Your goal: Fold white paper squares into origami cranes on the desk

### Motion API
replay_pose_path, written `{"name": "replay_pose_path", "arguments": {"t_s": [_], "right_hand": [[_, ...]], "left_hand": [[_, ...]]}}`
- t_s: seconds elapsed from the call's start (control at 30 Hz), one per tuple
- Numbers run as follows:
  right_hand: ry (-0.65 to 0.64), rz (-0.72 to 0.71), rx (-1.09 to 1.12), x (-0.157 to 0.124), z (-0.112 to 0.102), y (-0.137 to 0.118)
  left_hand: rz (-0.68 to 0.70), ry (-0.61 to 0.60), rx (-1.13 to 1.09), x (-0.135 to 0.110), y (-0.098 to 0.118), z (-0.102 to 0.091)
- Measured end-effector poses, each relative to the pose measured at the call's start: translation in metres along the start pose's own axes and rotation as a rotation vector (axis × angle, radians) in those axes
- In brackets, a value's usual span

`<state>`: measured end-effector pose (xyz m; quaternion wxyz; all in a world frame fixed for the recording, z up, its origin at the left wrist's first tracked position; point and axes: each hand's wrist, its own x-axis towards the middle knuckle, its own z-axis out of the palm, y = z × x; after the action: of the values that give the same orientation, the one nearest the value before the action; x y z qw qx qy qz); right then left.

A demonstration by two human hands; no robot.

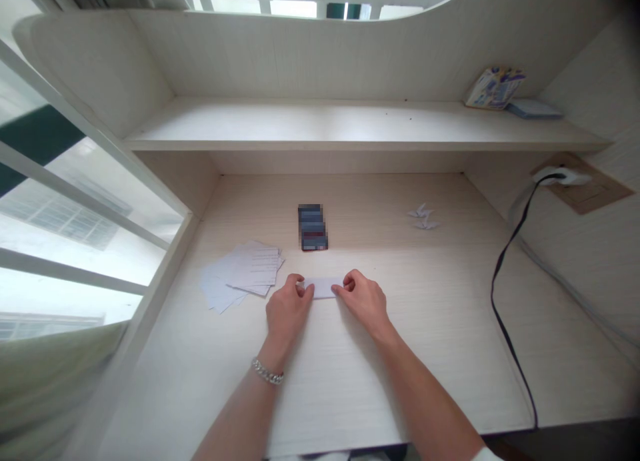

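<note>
A small folded strip of white paper (323, 287) lies flat on the pale wooden desk (425, 327) in front of me. My left hand (286, 309) pinches its left end with curled fingers. My right hand (363, 298) presses on its right end, fingers bent and closed on the paper. A silver bracelet (267, 372) sits on my left wrist. Both forearms reach in from the bottom edge.
A loose stack of white paper sheets (245, 272) lies left of my hands. A dark blurred object (313, 227) stands behind the strip. Small folded paper pieces (423, 217) rest at the back right. A black cable (505, 294) runs from a wall socket (567, 177) over the desk's right side. Card boxes (495, 87) sit on the shelf.
</note>
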<state>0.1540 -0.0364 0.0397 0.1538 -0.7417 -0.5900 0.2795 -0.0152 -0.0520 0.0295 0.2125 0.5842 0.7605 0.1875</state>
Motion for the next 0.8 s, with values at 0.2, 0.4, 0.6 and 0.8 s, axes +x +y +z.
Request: {"name": "replay_pose_path", "arguments": {"t_s": [0.2, 0.4, 0.6, 0.8], "right_hand": [[0.012, -0.215, 0.010, 0.015, -0.001, 0.003], [0.104, -0.402, -0.118, 0.078, 0.006, -0.021], [0.103, -0.377, -0.169, 0.122, 0.012, -0.046], [0.144, -0.347, -0.162, 0.134, 0.012, -0.051]], "left_hand": [[0.033, 0.016, 0.018, -0.002, -0.001, 0.001], [0.030, -0.002, 0.010, -0.001, -0.001, 0.000], [0.034, 0.005, 0.014, -0.001, 0.000, 0.000], [0.044, 0.005, 0.020, -0.002, 0.000, 0.000]]}}
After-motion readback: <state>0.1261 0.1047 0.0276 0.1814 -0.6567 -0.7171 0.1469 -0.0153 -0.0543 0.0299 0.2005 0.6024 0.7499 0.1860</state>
